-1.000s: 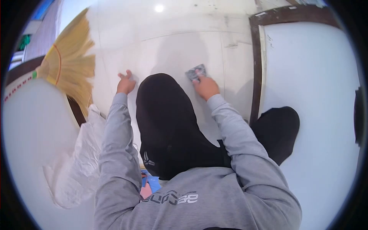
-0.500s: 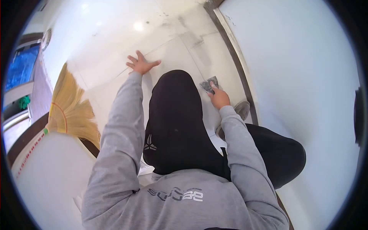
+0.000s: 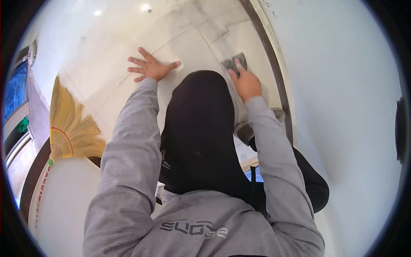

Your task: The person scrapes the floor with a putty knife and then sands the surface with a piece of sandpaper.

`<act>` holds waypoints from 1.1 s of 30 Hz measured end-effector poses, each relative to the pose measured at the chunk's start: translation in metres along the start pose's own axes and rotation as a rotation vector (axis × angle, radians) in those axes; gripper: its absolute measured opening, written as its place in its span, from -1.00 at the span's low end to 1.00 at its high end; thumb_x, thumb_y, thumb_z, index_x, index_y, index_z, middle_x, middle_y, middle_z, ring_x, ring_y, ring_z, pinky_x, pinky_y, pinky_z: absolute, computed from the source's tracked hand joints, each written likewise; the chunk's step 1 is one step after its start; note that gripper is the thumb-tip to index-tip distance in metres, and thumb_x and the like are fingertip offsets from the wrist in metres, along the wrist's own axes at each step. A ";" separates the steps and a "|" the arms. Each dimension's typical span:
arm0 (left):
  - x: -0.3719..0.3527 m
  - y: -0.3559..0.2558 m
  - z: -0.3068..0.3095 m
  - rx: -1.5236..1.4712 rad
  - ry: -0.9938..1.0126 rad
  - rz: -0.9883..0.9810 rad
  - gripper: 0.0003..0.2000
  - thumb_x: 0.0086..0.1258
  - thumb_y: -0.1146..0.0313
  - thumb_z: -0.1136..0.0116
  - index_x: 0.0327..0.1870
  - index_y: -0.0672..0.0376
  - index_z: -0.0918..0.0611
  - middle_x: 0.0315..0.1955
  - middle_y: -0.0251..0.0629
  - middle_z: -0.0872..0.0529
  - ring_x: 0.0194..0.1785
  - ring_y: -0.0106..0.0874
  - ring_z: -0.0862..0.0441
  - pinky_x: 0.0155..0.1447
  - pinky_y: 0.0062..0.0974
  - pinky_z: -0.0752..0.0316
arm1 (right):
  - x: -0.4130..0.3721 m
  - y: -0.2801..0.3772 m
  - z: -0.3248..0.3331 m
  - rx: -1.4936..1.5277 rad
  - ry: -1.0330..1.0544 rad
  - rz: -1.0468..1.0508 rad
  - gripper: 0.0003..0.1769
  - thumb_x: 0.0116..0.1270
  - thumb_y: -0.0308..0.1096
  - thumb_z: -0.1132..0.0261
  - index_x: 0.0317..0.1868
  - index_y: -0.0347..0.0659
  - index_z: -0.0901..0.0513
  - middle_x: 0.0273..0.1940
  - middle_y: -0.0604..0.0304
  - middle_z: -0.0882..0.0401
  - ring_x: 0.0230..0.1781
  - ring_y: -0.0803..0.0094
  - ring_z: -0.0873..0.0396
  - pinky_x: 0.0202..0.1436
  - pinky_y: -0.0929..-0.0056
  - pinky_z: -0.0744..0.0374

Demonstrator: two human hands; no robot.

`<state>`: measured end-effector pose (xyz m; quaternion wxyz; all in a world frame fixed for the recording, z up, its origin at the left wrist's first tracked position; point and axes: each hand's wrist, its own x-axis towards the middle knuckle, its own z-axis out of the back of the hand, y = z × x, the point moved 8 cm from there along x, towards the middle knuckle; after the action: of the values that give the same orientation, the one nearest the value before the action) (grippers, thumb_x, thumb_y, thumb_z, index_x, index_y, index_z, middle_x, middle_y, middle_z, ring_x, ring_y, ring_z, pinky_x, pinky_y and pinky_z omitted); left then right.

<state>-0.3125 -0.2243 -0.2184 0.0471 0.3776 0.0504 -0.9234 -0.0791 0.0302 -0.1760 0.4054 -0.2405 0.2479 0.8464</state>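
Observation:
My left hand [image 3: 150, 68] lies on the pale floor tiles [image 3: 188, 47] with its fingers spread, holding nothing. In my right hand [image 3: 247, 83] is a small flat scraper [image 3: 234, 64], dark grey and smeared, wider at its far edge. My thumb presses along its top, and the lower fingers are hidden under the hand. The scraper is against or just over the tiles, near a thin joint line; exact contact cannot be told. Grey smears [image 3: 220, 32] mark the tiles beyond it.
On the left a straw broom [image 3: 70, 124] lies with its bristles on the floor. A dark brown baseboard [image 3: 269, 51] runs along the white wall [image 3: 334, 85] at right. My bent knee [image 3: 201, 103] rises between my hands, and my shoe [image 3: 245, 132] rests by the baseboard.
My right hand has moved forward with the scraper, away from my body. My left hand stays spread on the tiles. The camera view has shifted a little.

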 end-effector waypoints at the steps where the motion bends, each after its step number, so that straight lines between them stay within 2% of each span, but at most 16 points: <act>1: -0.001 0.001 0.000 0.004 0.003 0.005 0.63 -0.23 -0.38 -0.61 0.60 -0.05 0.54 0.51 0.30 0.74 0.53 0.44 0.77 0.39 0.68 0.33 | 0.006 0.010 0.008 -0.039 0.003 0.007 -0.36 0.47 0.14 -0.20 0.48 0.14 -0.46 -0.09 -0.10 -0.76 -0.04 -0.06 -0.70 0.09 0.00 -0.61; 6: 0.005 -0.001 0.003 -0.011 0.024 0.021 0.64 -0.24 -0.38 -0.61 0.60 -0.05 0.55 0.51 0.29 0.75 0.52 0.44 0.78 0.39 0.68 0.34 | -0.014 -0.005 0.008 -0.108 0.096 0.012 -0.35 0.47 0.13 -0.19 0.48 0.12 -0.46 -0.09 -0.13 -0.75 -0.02 -0.08 -0.70 0.12 -0.01 -0.60; 9: 0.003 0.006 -0.002 0.005 0.018 0.014 0.65 -0.26 -0.39 -0.61 0.60 -0.05 0.55 0.50 0.30 0.76 0.52 0.44 0.80 0.38 0.69 0.36 | -0.024 -0.012 -0.004 -0.118 0.140 -0.065 -0.34 0.46 0.16 -0.19 0.48 0.14 -0.47 -0.07 -0.21 -0.73 -0.01 -0.14 -0.69 0.14 -0.03 -0.59; 12: 0.004 0.003 -0.002 -0.016 -0.030 -0.013 0.64 -0.27 -0.41 -0.61 0.61 -0.06 0.52 0.51 0.31 0.73 0.51 0.43 0.82 0.36 0.71 0.38 | -0.013 -0.002 0.003 -0.075 0.075 -0.043 -0.34 0.47 0.15 -0.19 0.50 0.14 -0.44 -0.11 -0.20 -0.74 -0.03 -0.13 -0.70 0.10 -0.05 -0.61; 18: 0.004 0.003 0.001 -0.020 -0.002 -0.026 0.64 -0.27 -0.44 -0.58 0.61 -0.08 0.54 0.52 0.31 0.72 0.51 0.44 0.81 0.37 0.70 0.43 | -0.027 -0.005 -0.005 -0.133 0.138 -0.001 -0.32 0.44 0.14 -0.23 0.49 0.12 -0.45 -0.09 -0.20 -0.74 -0.07 -0.15 -0.70 0.09 -0.05 -0.61; 21: 0.006 0.005 -0.003 -0.020 -0.049 -0.043 0.63 -0.27 -0.44 -0.58 0.61 -0.10 0.53 0.52 0.32 0.72 0.52 0.44 0.80 0.37 0.70 0.42 | -0.029 -0.005 -0.011 0.009 0.067 -0.040 -0.31 0.43 0.14 -0.25 0.48 0.08 -0.47 -0.08 -0.23 -0.73 -0.06 -0.18 -0.69 0.09 -0.03 -0.61; 24: 0.003 0.002 0.004 -0.044 -0.043 -0.055 0.63 -0.28 -0.44 -0.59 0.61 -0.12 0.53 0.52 0.31 0.73 0.50 0.46 0.82 0.37 0.70 0.43 | -0.019 0.001 -0.001 -0.008 0.027 0.009 -0.24 0.43 0.15 -0.24 0.53 0.00 -0.38 -0.07 -0.23 -0.73 -0.06 -0.22 -0.68 0.09 -0.01 -0.60; 26: 0.003 0.004 0.003 -0.066 -0.025 -0.049 0.63 -0.28 -0.44 -0.59 0.61 -0.13 0.53 0.52 0.30 0.73 0.49 0.47 0.83 0.37 0.70 0.43 | -0.025 -0.010 -0.003 0.066 -0.048 -0.017 -0.15 0.43 0.10 -0.25 0.61 -0.04 -0.21 -0.09 -0.26 -0.74 -0.02 -0.19 -0.69 0.12 0.05 -0.60; 27: 0.002 0.004 0.004 -0.070 -0.033 -0.059 0.63 -0.28 -0.44 -0.59 0.61 -0.13 0.53 0.52 0.30 0.73 0.49 0.47 0.83 0.36 0.70 0.43 | -0.020 -0.022 -0.018 0.058 -0.049 -0.010 -0.15 0.43 0.10 -0.25 0.61 -0.04 -0.21 -0.09 -0.26 -0.74 -0.02 -0.19 -0.69 0.12 0.05 -0.60; 29: 0.004 0.008 0.003 -0.072 -0.040 -0.059 0.63 -0.28 -0.44 -0.59 0.61 -0.13 0.53 0.52 0.30 0.73 0.49 0.47 0.83 0.36 0.71 0.43 | -0.010 -0.073 -0.053 0.374 -0.094 -0.306 -0.23 0.43 0.06 -0.29 0.49 -0.17 -0.29 -0.24 -0.14 -0.74 -0.26 -0.01 -0.75 -0.15 0.08 -0.66; 30: 0.004 0.007 0.002 -0.066 -0.043 -0.063 0.63 -0.27 -0.44 -0.59 0.61 -0.14 0.52 0.52 0.30 0.73 0.49 0.47 0.83 0.36 0.71 0.43 | -0.009 -0.070 -0.043 0.370 -0.095 -0.303 -0.23 0.43 0.06 -0.29 0.49 -0.17 -0.29 -0.24 -0.14 -0.74 -0.26 -0.01 -0.75 -0.15 0.08 -0.66; 32: 0.004 0.006 0.002 -0.063 -0.049 -0.069 0.62 -0.27 -0.44 -0.59 0.62 -0.14 0.51 0.52 0.30 0.72 0.49 0.47 0.83 0.36 0.71 0.43 | -0.017 -0.053 -0.051 0.822 0.289 -0.472 -0.42 0.44 0.03 -0.33 0.16 -0.29 -0.42 -0.38 0.03 -0.66 -0.53 0.30 -0.64 -0.49 0.23 -0.57; 33: 0.003 0.005 0.002 -0.059 -0.047 -0.067 0.62 -0.27 -0.44 -0.59 0.62 -0.15 0.50 0.52 0.30 0.71 0.49 0.48 0.83 0.36 0.71 0.43 | -0.014 -0.054 -0.048 0.820 0.289 -0.471 -0.42 0.44 0.03 -0.33 0.16 -0.29 -0.42 -0.38 0.03 -0.66 -0.53 0.30 -0.64 -0.49 0.23 -0.57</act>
<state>-0.3157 -0.2297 -0.2196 0.0286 0.3526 0.0890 -0.9311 -0.0177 0.0225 -0.2156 0.6085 -0.2257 0.5530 0.5225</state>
